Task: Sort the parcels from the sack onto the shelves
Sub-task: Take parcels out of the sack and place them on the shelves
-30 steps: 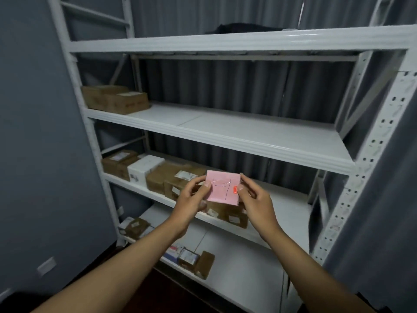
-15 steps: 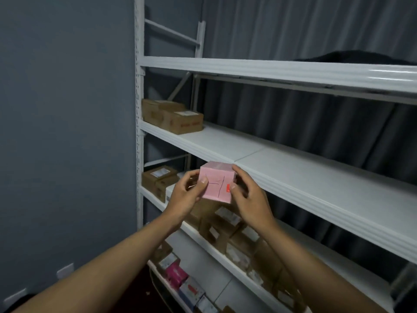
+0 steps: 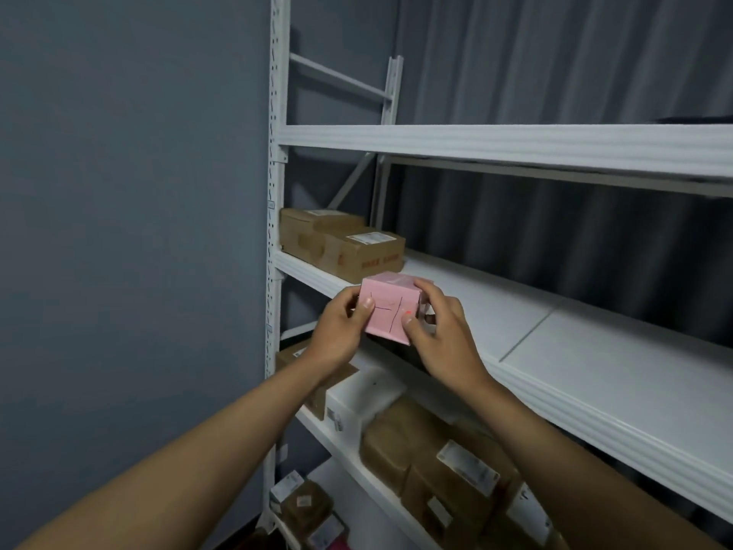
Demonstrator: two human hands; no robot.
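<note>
pink parcel [image 3: 390,307] (thin pen lines, unreadable) gripped by left hand [image 3: 339,331] and right hand [image 3: 440,339].

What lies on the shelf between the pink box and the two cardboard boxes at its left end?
Nothing: in the head view, only bare white shelf separates the pink box from the cardboard boxes.

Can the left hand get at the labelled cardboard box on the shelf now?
Probably not yet: the left hand is busy, sharing its grip on the pink parcel with the right hand. The labelled cardboard box sits just beyond, with nothing else between.
</note>
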